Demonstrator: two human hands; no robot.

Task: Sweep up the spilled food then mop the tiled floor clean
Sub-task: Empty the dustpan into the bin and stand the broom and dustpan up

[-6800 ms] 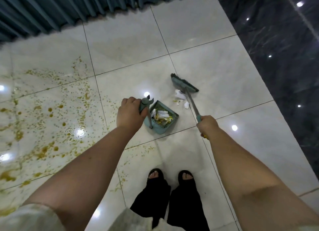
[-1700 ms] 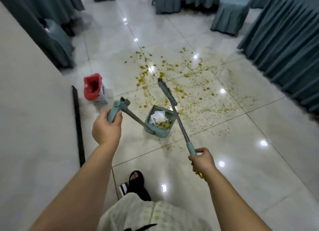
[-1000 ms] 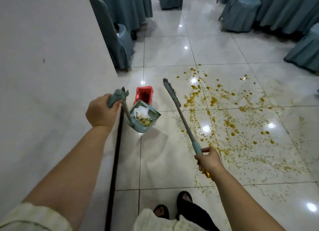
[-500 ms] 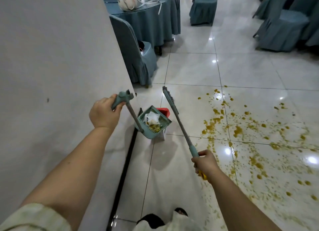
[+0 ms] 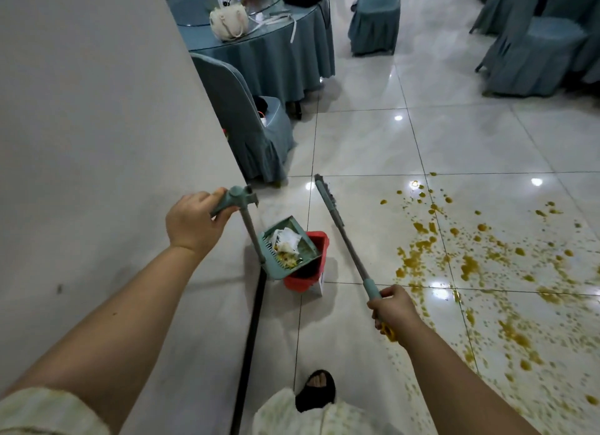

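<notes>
Left hand [image 5: 191, 220] has its fingers clenched round the grip of the teal long-handled plastic dustpan [image 5: 289, 249]. The pan is loaded with crumpled white paper and yellow scraps and hangs right over the small red plastic bin [image 5: 308, 274] at the left edge of the glossy white tiled floor [image 5: 373, 142], by the wall. It might be touching the bin's rim, hard to tell from up here.

Right hand [image 5: 394, 311] grasps the teal long-handled broom [image 5: 341, 236], head pointing away.

Emptying step, I reckon. Next is tipping the pan so the lot slides in.

The yellow-orange spilled food [image 5: 487, 259] covers the right-hand tiles, unmopped.

Half a second ago just a sliver of bin showed behind the pan.
</notes>
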